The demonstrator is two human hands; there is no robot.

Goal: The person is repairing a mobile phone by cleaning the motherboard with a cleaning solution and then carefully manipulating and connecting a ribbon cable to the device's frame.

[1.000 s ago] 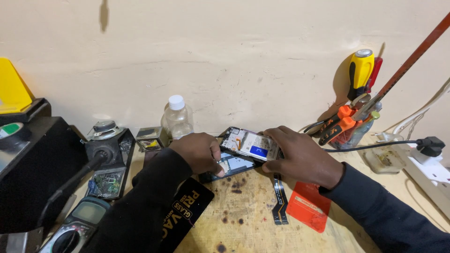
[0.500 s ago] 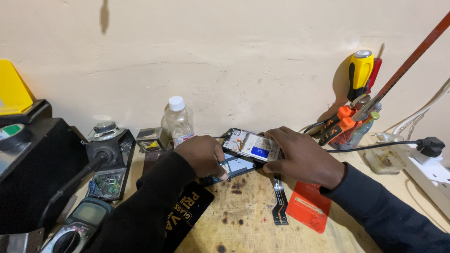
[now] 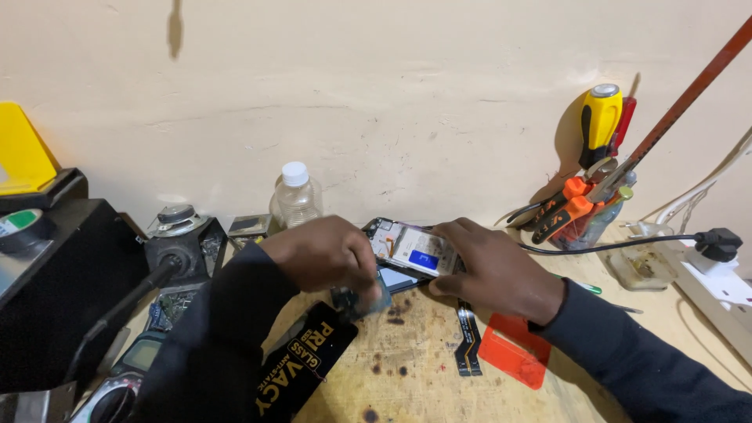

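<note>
Near edge: black flat packet [image 3: 307,368], orange plastic card [image 3: 513,359], dark flex cable [image 3: 468,338] on scarred wooden worktop [image 3: 407,384]. Left hand [image 3: 325,254] fingers pinched narrow on a small blurred part. Right hand [image 3: 493,270] fingers press the opened phone [image 3: 411,252], long axis left-right, lying between both hands, right one nearer. Far: clear plastic bottle [image 3: 296,197], yellow-handled screwdriver [image 3: 599,117].

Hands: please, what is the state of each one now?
Left hand: closed, fingers pinching a small part; what kind cannot be told.
Right hand: fingers bent, pressing down on the opened phone.
</note>
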